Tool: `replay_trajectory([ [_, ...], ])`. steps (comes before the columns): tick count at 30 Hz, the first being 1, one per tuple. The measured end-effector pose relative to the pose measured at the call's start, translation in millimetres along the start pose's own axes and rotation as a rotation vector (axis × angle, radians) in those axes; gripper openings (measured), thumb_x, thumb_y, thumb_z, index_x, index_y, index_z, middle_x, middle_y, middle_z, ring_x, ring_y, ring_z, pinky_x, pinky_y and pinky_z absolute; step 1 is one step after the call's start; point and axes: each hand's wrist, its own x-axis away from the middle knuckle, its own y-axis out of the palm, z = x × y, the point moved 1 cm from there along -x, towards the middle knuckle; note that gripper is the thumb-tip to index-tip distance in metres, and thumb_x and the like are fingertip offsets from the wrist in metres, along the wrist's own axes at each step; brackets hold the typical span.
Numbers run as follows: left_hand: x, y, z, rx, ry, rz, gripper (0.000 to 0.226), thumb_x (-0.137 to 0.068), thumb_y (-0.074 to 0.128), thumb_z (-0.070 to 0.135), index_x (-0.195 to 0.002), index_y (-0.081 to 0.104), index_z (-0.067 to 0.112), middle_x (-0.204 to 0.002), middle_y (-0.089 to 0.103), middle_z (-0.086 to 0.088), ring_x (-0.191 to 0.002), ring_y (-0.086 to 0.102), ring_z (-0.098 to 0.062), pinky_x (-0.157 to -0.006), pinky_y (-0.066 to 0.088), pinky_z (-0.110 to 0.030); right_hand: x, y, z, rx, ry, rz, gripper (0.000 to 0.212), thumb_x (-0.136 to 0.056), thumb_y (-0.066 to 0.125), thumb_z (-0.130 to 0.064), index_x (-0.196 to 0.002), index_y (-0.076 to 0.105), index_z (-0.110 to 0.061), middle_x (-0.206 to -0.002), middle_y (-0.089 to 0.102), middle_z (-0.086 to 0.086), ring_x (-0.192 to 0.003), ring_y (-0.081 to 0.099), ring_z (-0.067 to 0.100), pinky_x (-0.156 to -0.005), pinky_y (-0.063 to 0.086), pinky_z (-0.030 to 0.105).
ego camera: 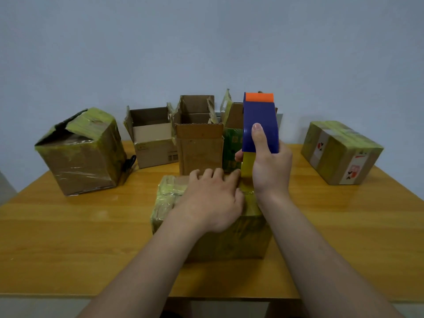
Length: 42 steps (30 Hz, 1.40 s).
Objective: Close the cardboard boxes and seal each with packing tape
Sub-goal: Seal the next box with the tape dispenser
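Note:
A closed cardboard box [220, 239] with yellowish tape on it stands at the table's near middle. My left hand [213, 198] lies flat on its top, fingers spread toward the far edge. My right hand [268, 166] grips a blue tape dispenser [260, 125] with an orange top, held upright above the box's far right corner. A strip of yellow tape [247, 166] runs from the dispenser down to the box top beside my left fingertips.
On the wooden table [68, 237]: a taped, dented box [82, 154] at left, a sealed box [339, 152] at right, and at the back an open box [151, 138], a tall open box [199, 143] and a green open box [232, 138].

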Motion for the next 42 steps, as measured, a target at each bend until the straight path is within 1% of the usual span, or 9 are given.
replay_trajectory([
  [5,-3.1,-1.2,-0.9,0.006,0.063,0.000,0.101,-0.080,0.020,0.097,-0.157,0.026,0.032,-0.156,0.043,0.000,-0.144,0.038,-0.025,-0.122,0.022,-0.056,-10.8,-23.4,-15.1,-0.013,0.050,-0.041,0.044,-0.100,0.059,-0.044,-0.114,0.069,-0.003,-0.087,0.074,0.016,-0.059,0.069,0.012,-0.055,0.055,0.020],
  [11,-19.3,-5.3,45.1,0.053,-0.061,-0.068,0.104,-0.081,0.030,0.095,-0.158,0.026,0.025,-0.157,0.044,-0.006,-0.149,0.034,-0.033,-0.124,0.003,-0.066,-17.2,-45.9,-30.3,0.009,0.045,-0.069,0.029,-0.099,0.063,-0.033,-0.099,0.071,-0.005,-0.063,0.070,-0.006,-0.051,0.064,0.004,-0.047,0.048,0.013],
  [19,-25.0,-11.6,63.9,0.102,0.354,-0.159,0.076,-0.075,0.054,0.075,-0.130,0.040,0.026,-0.138,0.054,0.001,-0.136,0.043,-0.024,-0.127,0.002,-0.055,-36.1,-99.7,-54.6,0.114,-0.054,-0.148,0.029,-0.092,0.070,-0.041,-0.076,0.075,-0.017,-0.073,0.071,0.006,-0.068,0.064,0.021,-0.067,0.050,0.034],
  [25,2.0,-5.0,61.4,0.080,0.186,-0.055,0.094,-0.079,0.067,0.074,-0.154,0.026,0.035,-0.171,0.013,0.001,-0.160,0.000,-0.027,-0.125,-0.003,-0.066,-46.9,-130.0,-70.2,0.137,-0.004,-0.298,0.045,-0.088,0.068,-0.046,-0.088,0.077,-0.003,-0.083,0.069,0.029,-0.066,0.063,0.033,-0.061,0.055,0.033],
  [27,7.9,-3.2,48.9,0.154,0.234,-0.040,0.099,-0.077,0.071,0.075,-0.156,0.023,0.041,-0.171,0.015,0.009,-0.159,0.005,-0.020,-0.127,0.005,-0.061,-48.1,-137.0,-73.8,0.105,0.053,-0.395,0.049,-0.084,0.064,-0.047,-0.088,0.075,0.000,-0.076,0.067,0.027,-0.060,0.060,0.034,-0.057,0.052,0.033],
  [30,12.6,-12.5,19.2,0.374,0.346,-0.098,0.104,-0.072,0.087,0.058,-0.154,0.025,0.050,-0.154,0.031,0.023,-0.140,0.029,-0.007,-0.118,0.031,-0.037,-48.9,-142.5,-77.9,0.072,0.136,-0.509,0.051,-0.087,0.054,-0.041,-0.093,0.070,0.006,-0.050,0.057,0.013,-0.044,0.054,0.025,-0.051,0.049,0.031],
  [34,13.5,-10.8,-7.6,0.570,0.346,-0.022,0.096,-0.064,0.094,0.055,-0.145,0.043,0.049,-0.142,0.043,0.034,-0.130,0.042,0.005,-0.107,0.036,-0.023,-45.7,-141.8,-83.6,0.080,0.174,-0.610,0.063,-0.082,0.060,-0.044,-0.107,0.065,0.014,-0.047,0.054,0.013,-0.041,0.053,0.023,-0.048,0.048,0.030],
  [39,17.1,-7.4,-21.5,1.119,0.235,0.325,0.034,-0.093,0.064,0.044,-0.116,0.074,0.020,-0.108,0.076,0.000,-0.102,0.070,-0.012,-0.084,0.055,-0.022,-38.2,-140.4,-87.0,0.117,0.196,-0.751,0.040,-0.073,0.064,-0.049,-0.074,0.075,-0.011,-0.048,0.057,0.007,-0.042,0.052,0.021,-0.052,0.043,0.032],
  [42,23.6,-13.1,-16.7,1.211,0.080,0.382,0.042,-0.108,0.050,0.038,-0.102,0.079,0.009,-0.090,0.077,-0.010,-0.077,0.066,-0.020,-0.069,0.049,-0.027,-36.3,-139.7,-88.9,0.112,0.229,-0.836,0.044,-0.064,0.078,-0.055,-0.074,0.077,-0.012,-0.048,0.058,0.007,-0.038,0.051,0.018,-0.046,0.044,0.026],
])
